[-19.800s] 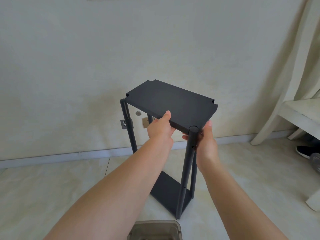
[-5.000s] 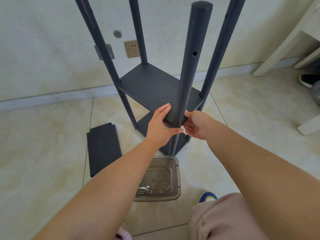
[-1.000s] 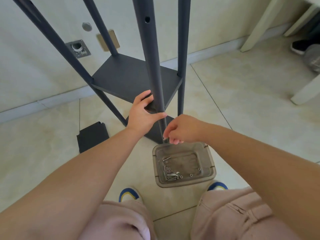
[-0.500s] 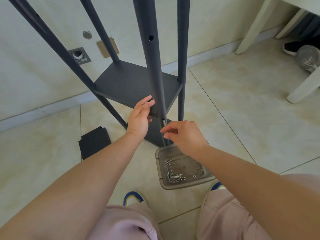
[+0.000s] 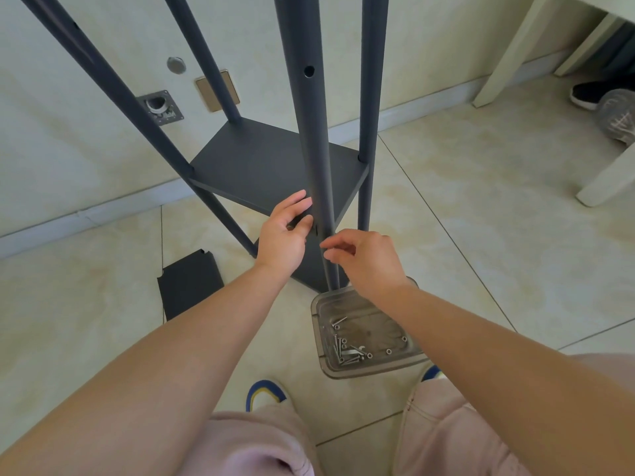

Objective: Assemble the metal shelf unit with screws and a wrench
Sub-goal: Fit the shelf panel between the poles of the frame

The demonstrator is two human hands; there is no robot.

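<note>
The shelf unit [image 5: 275,166] stands on the floor. The left hand [image 5: 283,235] holds its shelf edge by the near pole [image 5: 309,132]. The right hand [image 5: 364,259] has curled fingers at the pole; I cannot tell if it holds a screw.

Shelf unit [image 5: 271,166]: matt dark-grey painted metal. Tray [image 5: 409,364]: translucent smoky plastic. Screws [image 5: 340,348]: bright, shiny metal. Floor [image 5: 481,201]: glossy, smooth tile.
</note>
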